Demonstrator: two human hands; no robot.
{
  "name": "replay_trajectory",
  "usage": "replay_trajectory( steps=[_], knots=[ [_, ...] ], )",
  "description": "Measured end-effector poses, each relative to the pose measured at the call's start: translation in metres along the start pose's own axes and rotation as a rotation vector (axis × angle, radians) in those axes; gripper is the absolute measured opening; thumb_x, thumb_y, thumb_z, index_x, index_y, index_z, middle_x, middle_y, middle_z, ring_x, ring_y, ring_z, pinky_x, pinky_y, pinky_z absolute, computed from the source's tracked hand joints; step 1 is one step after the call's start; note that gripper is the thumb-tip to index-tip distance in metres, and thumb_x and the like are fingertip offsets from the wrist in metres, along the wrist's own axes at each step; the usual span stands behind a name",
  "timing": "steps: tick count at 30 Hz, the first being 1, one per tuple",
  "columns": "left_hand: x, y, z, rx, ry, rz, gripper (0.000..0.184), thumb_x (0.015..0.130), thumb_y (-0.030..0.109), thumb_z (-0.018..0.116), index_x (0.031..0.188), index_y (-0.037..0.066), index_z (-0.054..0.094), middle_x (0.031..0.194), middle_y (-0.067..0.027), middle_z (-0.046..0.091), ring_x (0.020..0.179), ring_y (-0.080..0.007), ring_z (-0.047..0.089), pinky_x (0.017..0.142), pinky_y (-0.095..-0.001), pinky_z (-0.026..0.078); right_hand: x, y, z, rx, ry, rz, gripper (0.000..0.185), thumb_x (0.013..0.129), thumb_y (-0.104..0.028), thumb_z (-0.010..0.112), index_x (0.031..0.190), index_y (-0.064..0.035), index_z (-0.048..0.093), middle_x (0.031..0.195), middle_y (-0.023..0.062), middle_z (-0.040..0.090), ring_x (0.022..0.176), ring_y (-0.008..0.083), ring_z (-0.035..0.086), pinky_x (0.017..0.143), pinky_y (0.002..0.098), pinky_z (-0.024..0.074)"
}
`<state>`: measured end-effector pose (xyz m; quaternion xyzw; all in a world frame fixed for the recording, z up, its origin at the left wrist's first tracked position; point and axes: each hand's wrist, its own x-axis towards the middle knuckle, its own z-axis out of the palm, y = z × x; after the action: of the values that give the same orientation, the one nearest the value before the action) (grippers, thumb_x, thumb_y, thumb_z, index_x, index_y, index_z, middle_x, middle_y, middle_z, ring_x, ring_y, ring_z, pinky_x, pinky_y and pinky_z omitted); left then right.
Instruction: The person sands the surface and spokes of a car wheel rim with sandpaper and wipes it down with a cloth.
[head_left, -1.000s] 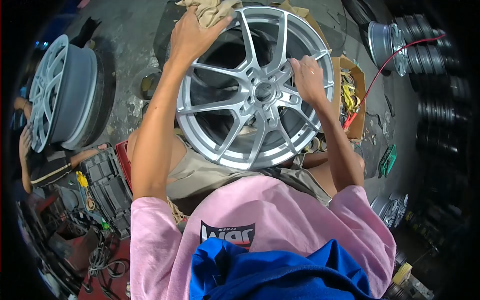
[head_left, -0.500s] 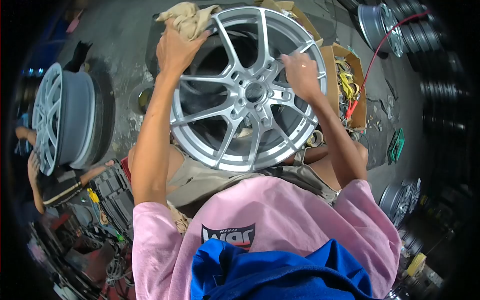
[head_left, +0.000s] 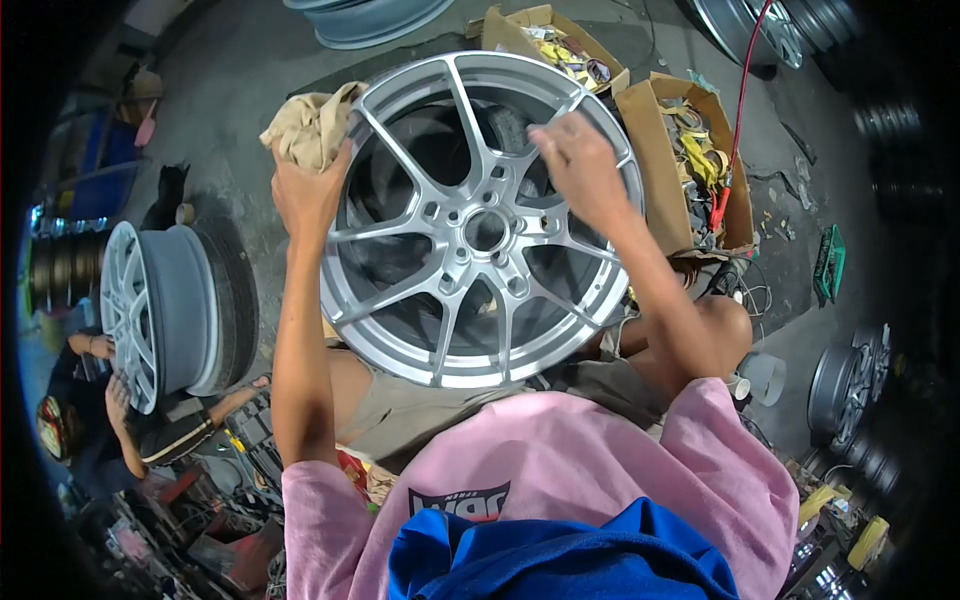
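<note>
A silver multi-spoke wheel rim lies tilted in front of my lap, with its spoked face up. My left hand is closed on a crumpled beige cloth at the rim's upper left edge. Over the right-hand spokes is my right hand, its fingers curled and slightly blurred; whether anything small is between them is hidden. Dark round shapes show through the gaps between the spokes.
Two cardboard boxes of tape rolls and scraps stand beyond the rim at the right. A red hose runs into one. At the left, another person touches an upright rim. Tools lie lower left.
The view has shifted, so the rim and boxes sit lower in it. My left hand and the cloth have moved down the rim's left edge. My right hand has moved over the spokes.
</note>
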<state>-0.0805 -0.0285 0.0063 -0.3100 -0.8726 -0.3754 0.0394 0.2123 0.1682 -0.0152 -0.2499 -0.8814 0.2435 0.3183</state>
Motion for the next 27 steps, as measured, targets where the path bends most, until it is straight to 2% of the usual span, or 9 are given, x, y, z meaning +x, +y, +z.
replay_trajectory(
  steps=[3, 8, 9, 12, 17, 20, 23, 25, 27],
  knots=[
    [-0.002, 0.003, 0.001, 0.001, 0.015, 0.018, 0.079, 0.079, 0.042, 0.09, 0.137, 0.001, 0.058, 0.119, -0.0249, 0.075, 0.115, -0.0427, 0.072, 0.099, -0.0473, 0.054, -0.017, -0.014, 0.014, 0.036, -0.046, -0.049, 0.019, 0.102, -0.019, 0.07, 0.101, -0.0014, 0.077, 0.1, 0.0147, 0.07, 0.087, 0.0392, 0.07, 0.078, 0.0473, 0.0564],
    [0.0, -0.001, 0.007, 0.0, 0.009, 0.059, 0.076, 0.08, 0.039, 0.089, 0.137, 0.001, 0.057, 0.115, -0.0237, 0.077, 0.111, -0.0421, 0.073, 0.097, -0.0476, 0.055, -0.018, -0.023, 0.034, 0.122, -0.059, 0.185, 0.026, 0.106, -0.024, 0.061, 0.104, -0.0041, 0.078, 0.11, 0.0135, 0.072, 0.091, 0.0414, 0.071, 0.08, 0.0499, 0.0572],
    [0.001, -0.003, 0.007, -0.007, 0.001, 0.071, 0.076, 0.081, 0.039, 0.089, 0.137, -0.001, 0.058, 0.114, -0.0239, 0.077, 0.11, -0.0417, 0.074, 0.096, -0.0469, 0.055, -0.006, -0.03, 0.036, 0.082, -0.155, 0.306, 0.03, 0.107, -0.025, 0.059, 0.109, -0.0018, 0.078, 0.111, 0.0159, 0.073, 0.097, 0.0429, 0.07, 0.085, 0.0495, 0.0548],
    [0.004, -0.009, 0.007, -0.001, -0.003, 0.104, 0.074, 0.081, 0.039, 0.089, 0.135, -0.003, 0.059, 0.113, -0.0244, 0.077, 0.108, -0.0407, 0.075, 0.096, -0.0458, 0.055, 0.002, -0.03, 0.038, 0.082, -0.255, 0.295, 0.032, 0.108, -0.027, 0.058, 0.11, -0.0023, 0.077, 0.111, 0.0152, 0.073, 0.097, 0.0429, 0.07, 0.085, 0.0505, 0.0545],
    [-0.001, -0.008, 0.006, 0.013, -0.03, 0.081, 0.073, 0.081, 0.038, 0.09, 0.132, -0.005, 0.061, 0.113, -0.0252, 0.077, 0.109, -0.0394, 0.075, 0.096, -0.0455, 0.055, -0.022, -0.036, 0.02, 0.161, -0.158, 0.257, 0.029, 0.108, -0.025, 0.058, 0.116, -0.0039, 0.076, 0.111, 0.0144, 0.072, 0.096, 0.0433, 0.069, 0.084, 0.0511, 0.0542],
    [0.004, -0.014, 0.008, -0.033, -0.031, 0.071, 0.071, 0.081, 0.038, 0.09, 0.131, -0.005, 0.062, 0.113, -0.0255, 0.077, 0.108, -0.0392, 0.075, 0.095, -0.0453, 0.055, -0.008, -0.034, 0.043, 0.046, -0.15, 0.253, 0.031, 0.108, -0.028, 0.055, 0.109, -0.006, 0.076, 0.105, 0.0146, 0.068, 0.089, 0.0429, 0.07, 0.08, 0.0561, 0.0554],
    [0.005, -0.019, 0.01, 0.0, -0.015, 0.091, 0.07, 0.081, 0.038, 0.09, 0.13, -0.005, 0.063, 0.111, -0.0255, 0.077, 0.108, -0.0389, 0.076, 0.095, -0.0451, 0.056, -0.008, -0.032, 0.043, 0.13, -0.116, 0.319, 0.033, 0.109, -0.029, 0.055, 0.111, -0.0051, 0.078, 0.103, 0.0156, 0.07, 0.087, 0.0413, 0.07, 0.081, 0.0509, 0.0557],
    [0.004, -0.016, 0.009, -0.028, -0.017, 0.092, 0.071, 0.082, 0.038, 0.089, 0.131, -0.004, 0.062, 0.11, -0.0251, 0.078, 0.106, -0.0388, 0.076, 0.094, -0.0447, 0.056, -0.013, -0.016, 0.022, 0.538, -0.164, 0.361, 0.036, 0.11, -0.03, 0.055, 0.113, -0.0039, 0.079, 0.1, 0.0168, 0.071, 0.085, 0.0399, 0.069, 0.081, 0.0451, 0.0546],
    [0.006, -0.016, 0.008, -0.017, -0.031, 0.083, 0.071, 0.082, 0.039, 0.089, 0.131, -0.004, 0.062, 0.11, -0.0248, 0.078, 0.105, -0.0386, 0.076, 0.095, -0.0445, 0.056, -0.011, -0.01, 0.005, 0.51, -0.102, 0.409, 0.035, 0.109, -0.03, 0.055, 0.114, -0.0038, 0.079, 0.1, 0.0169, 0.072, 0.085, 0.0392, 0.068, 0.08, 0.0433, 0.0538]
  ],
)
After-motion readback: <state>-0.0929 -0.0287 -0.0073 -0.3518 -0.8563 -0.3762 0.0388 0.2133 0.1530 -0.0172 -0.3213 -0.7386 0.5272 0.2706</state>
